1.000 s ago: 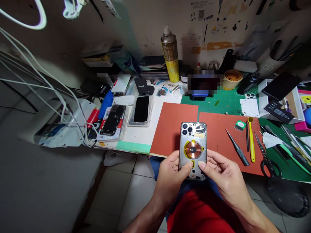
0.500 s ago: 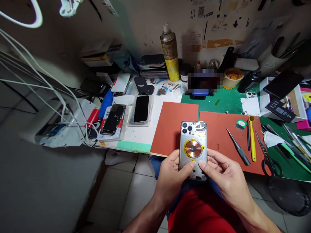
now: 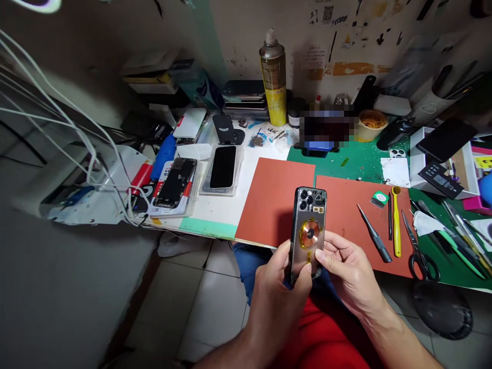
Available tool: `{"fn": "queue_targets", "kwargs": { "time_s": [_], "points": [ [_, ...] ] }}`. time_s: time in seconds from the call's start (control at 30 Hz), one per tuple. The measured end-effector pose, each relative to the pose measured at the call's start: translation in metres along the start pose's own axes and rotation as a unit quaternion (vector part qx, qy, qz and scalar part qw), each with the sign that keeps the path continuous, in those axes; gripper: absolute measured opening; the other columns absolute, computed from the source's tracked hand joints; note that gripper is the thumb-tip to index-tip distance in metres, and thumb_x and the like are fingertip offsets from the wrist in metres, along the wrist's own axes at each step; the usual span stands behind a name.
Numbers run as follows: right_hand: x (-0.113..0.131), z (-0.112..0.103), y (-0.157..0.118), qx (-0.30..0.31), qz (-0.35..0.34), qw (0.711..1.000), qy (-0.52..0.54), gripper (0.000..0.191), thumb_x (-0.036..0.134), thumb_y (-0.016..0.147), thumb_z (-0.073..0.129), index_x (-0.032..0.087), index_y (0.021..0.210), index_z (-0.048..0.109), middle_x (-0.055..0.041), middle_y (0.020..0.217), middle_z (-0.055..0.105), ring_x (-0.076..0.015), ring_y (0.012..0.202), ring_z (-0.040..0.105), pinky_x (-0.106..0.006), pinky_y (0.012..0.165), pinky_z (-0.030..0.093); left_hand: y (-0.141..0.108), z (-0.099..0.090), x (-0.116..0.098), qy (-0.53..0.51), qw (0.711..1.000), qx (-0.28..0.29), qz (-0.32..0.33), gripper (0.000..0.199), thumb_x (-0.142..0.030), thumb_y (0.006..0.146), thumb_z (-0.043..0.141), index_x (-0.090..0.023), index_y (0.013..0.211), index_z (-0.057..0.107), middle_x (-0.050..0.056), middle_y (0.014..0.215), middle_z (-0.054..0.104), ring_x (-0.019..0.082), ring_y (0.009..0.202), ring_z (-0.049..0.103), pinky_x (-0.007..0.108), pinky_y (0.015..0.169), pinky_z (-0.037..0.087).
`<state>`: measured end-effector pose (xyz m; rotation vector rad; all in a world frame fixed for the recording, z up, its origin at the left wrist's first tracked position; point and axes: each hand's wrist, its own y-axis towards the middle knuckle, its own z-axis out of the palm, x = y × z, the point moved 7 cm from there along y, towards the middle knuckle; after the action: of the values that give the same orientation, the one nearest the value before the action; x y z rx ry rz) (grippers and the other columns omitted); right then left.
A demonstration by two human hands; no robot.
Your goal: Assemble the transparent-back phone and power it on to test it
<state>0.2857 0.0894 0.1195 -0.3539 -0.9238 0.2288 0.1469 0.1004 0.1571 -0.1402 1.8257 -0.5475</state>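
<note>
Left hand point(image 3: 277, 281) and right hand point(image 3: 349, 267) grip 1 phone point(image 3: 307, 214) at its 8 and 4 o'clock edges, probably so that its copper coil point(image 3: 309, 234) is not covered.

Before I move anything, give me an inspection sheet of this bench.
Surface: white top at left, green mat at right, two reddish mats over them.
Job's things: phone held tilted off the bench, camera lenses and copper coil facing up.
Clutter: scissors, yellow tool and more hand tools at right; dark-screened phone on a clear case at left; spray can at back.
Hands: left hand and right hand both grip the phone, thumbs on its back.
Cables: white cables hang at left; none seen reaching the held phone.
Surroundings: marked, stained wall; tiled floor.
</note>
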Motion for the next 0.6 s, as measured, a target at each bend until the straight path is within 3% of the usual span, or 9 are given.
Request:
{"fn": "queue_targets", "kwargs": {
  "time_s": [0.13,0.33,0.6],
  "points": [
    [-0.0007,-0.0002,-0.0014,0.002,0.002,1.0,0.009,0.036,0.032,0.087,0.085,0.022,0.121,0.078,-0.0104,0.111,0.082,-0.0221,0.097,0.077,-0.029,0.085,0.06,0.0008,-0.0006,-0.0066,0.002,1.0,-0.01,0.01,0.029,-0.026,0.092,0.067,-0.029,0.119,0.074,-0.002,0.1,0.081,0.018,0.082,0.072,0.024,0.076,0.053],
    [-0.0013,-0.0004,-0.0011,0.0,-0.011,1.0,-0.002,0.036,0.032,0.089,0.084,0.021,0.122,0.077,-0.0101,0.107,0.081,-0.0195,0.089,0.076,-0.03,0.084,0.06,0.002,-0.0028,-0.0052,0.011,0.999,-0.03,-0.004,0.021,-0.028,0.091,0.064,-0.025,0.109,0.075,-0.003,0.075,0.073,0.017,0.073,0.067,0.022,0.068,0.049],
    [-0.0014,-0.0012,-0.003,-0.001,-0.029,0.999,-0.017,0.036,0.029,0.092,0.082,0.022,0.127,0.075,-0.0103,0.117,0.08,-0.024,0.112,0.074,-0.034,0.098,0.058,0.0025,-0.0048,-0.0041,-0.036,0.999,-0.027,-0.001,0.022,-0.028,0.089,0.067,-0.021,0.109,0.075,-0.002,0.072,0.07,0.015,0.066,0.061,0.022,0.067,0.05]
  ]
}}
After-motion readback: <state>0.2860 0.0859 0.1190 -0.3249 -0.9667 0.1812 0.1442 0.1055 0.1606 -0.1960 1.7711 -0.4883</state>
